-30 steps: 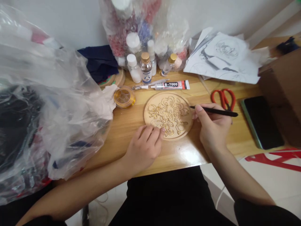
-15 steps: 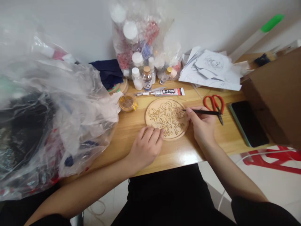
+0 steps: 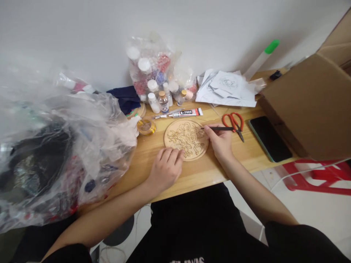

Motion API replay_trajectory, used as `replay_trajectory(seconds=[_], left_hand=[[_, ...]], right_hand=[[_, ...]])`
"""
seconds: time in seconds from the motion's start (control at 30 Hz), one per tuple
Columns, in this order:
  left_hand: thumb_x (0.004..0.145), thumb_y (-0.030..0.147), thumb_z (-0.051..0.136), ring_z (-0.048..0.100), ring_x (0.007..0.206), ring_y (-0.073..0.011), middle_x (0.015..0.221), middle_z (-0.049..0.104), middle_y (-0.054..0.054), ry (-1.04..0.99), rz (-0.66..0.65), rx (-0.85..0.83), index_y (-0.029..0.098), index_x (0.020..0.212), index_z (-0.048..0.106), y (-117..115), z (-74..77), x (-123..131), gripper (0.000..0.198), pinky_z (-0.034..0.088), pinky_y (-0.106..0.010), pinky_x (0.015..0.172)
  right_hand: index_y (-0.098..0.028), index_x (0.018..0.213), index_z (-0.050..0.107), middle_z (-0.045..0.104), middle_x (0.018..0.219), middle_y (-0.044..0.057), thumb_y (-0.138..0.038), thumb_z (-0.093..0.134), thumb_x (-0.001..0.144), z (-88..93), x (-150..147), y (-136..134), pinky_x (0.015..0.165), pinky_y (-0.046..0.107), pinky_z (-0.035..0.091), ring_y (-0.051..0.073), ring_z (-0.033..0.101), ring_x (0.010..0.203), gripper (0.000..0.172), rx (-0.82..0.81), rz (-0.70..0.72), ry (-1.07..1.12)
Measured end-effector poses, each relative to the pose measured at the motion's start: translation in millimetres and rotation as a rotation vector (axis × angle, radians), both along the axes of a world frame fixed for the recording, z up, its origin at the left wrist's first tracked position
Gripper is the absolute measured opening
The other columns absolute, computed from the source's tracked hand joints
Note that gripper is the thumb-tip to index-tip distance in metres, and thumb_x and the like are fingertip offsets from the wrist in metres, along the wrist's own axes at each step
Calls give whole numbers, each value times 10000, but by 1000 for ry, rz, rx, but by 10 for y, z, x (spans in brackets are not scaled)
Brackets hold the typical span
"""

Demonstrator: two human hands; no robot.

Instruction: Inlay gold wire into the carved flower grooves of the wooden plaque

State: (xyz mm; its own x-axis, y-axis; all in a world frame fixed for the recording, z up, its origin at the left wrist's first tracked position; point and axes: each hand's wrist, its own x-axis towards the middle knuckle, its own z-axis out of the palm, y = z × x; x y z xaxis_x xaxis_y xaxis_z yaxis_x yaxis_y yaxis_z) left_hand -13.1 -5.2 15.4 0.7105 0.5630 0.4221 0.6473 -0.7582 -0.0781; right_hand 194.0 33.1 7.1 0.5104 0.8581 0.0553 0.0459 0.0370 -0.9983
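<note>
A round wooden board (image 3: pixel 170 130) lies flat on the table, its face covered with a flower pattern outlined in gold-coloured lines. The bent fingers of my left hand (image 3: pixel 166 166) hold it at the lower left rim; the undersides of those fingers are hidden. Pinched in my right hand (image 3: pixel 221 142) are slim black tweezers (image 3: pixel 221 128), with their tip over the upper right of the pattern. Behind the board lies a tube of B-7000 glue (image 3: pixel 187 113). A spool of gold wire (image 3: pixel 146 126) sits to its left. Red-handled pliers (image 3: pixel 234 123) rest just beyond my right hand.
A big clear plastic bag (image 3: pixel 109 135) fills the left side. Small bottles (image 3: pixel 163 101) and a bag of jars (image 3: pixel 145 65) stand against the wall. Printed papers (image 3: pixel 226 86), a phone (image 3: pixel 270 138) and a cardboard box (image 3: pixel 307 106) are at the right. A red stool (image 3: pixel 315 182) stands below.
The view has shifted, so the table things appear further left and more of the box shows. Both hands keep nearly the same places on the board, the tweezers still in my right hand.
</note>
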Motion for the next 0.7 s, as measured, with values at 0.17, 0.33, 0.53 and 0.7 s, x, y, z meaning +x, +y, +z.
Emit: replay_trajectory(seconds=[0.17,0.33,0.53,0.7], left_hand=[[852,139,523,570,914,-235,962,659,-121,-5,-53,42,92,1064,655,-59,82,57,254,442,-384,819],[864,176,535,585,936,-218,988,665,-92,16,-165,11,105,1025,659,-281,158,204,215,457,-358,869],[902,285,533,573,1069,-289,1127,640,-150,36,18,-49,87,1167,610,-295,212,255,340,440,-435,937],[864,413,609,499,1188,-381,1280,538,-236,11,431,-229,50,1304,505,-341,120,283,580,398,-549,983]], right_hand=[[-199,662,621,582,578,-31,-341,743,643,-30,23,0,561,275,465,110,505,525,189,15,8,39],[-196,669,622,576,587,-34,-341,737,648,-18,37,-36,563,274,461,102,497,524,186,20,27,78],[-192,670,616,571,573,-35,-337,720,645,3,54,-73,525,256,426,95,481,513,180,15,33,148],[-185,666,604,546,539,-50,-326,711,634,25,60,-81,490,241,391,79,443,474,180,12,29,208]])
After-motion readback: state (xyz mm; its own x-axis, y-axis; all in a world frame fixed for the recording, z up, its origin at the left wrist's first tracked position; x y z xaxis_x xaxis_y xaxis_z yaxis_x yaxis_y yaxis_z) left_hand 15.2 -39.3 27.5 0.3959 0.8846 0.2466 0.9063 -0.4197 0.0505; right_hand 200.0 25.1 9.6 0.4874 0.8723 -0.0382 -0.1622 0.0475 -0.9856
